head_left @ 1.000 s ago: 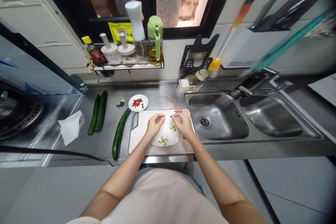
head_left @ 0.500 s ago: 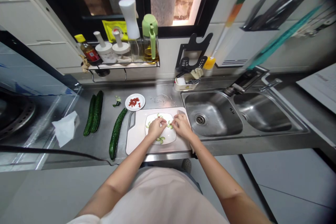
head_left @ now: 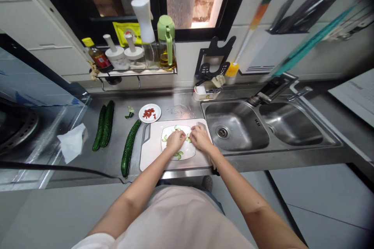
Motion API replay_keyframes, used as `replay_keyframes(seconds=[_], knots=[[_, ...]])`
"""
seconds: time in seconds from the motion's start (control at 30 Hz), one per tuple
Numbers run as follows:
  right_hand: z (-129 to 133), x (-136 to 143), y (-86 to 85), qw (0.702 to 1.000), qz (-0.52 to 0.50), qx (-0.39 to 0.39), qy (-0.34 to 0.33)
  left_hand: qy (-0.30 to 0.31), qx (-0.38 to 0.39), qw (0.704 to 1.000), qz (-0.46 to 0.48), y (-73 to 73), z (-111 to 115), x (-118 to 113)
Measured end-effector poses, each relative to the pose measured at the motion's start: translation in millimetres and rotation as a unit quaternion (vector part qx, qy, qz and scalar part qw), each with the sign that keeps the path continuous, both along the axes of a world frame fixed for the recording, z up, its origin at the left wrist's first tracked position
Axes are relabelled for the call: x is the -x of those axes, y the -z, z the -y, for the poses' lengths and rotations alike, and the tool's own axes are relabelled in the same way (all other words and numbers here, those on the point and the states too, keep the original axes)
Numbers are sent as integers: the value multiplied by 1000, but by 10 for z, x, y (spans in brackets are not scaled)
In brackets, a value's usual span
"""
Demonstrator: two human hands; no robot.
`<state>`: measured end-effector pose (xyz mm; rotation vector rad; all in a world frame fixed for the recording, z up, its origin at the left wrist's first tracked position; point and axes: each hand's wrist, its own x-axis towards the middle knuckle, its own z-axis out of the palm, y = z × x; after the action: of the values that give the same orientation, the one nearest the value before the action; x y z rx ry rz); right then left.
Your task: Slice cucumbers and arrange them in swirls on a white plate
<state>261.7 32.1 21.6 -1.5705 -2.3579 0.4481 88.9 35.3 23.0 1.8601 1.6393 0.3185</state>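
Over a white square plate, my left hand and my right hand face each other with bent fingers pinched together. Between their fingertips lies a small cluster of cucumber slices, at the plate's right side. Whatever the fingers grip is too small to make out. Other thin cucumber slices lie fanned near the front rim, with more by the left and back rims. The plate rests on a white cutting board with grey handles. A small round dish of red pieces stands behind the board.
A whole cucumber lies left of the board, and two cucumbers lie farther left beside a crumpled white tissue. Green scraps sit near the dish. A double sink is on the right. Bottles and jars fill a wall rack.
The view has shifted very slightly. My hands stay over the same cucumber slices, with only small finger movements.
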Motion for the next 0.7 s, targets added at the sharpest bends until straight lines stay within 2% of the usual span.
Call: replay_keyframes(seconds=[0.4, 0.7], knots=[[0, 17, -11, 1000, 25, -8, -12, 8, 8, 1000, -27, -28, -72, -100], [-10, 16, 20, 999, 31, -17, -17, 15, 12, 999, -36, 19, -73, -139]])
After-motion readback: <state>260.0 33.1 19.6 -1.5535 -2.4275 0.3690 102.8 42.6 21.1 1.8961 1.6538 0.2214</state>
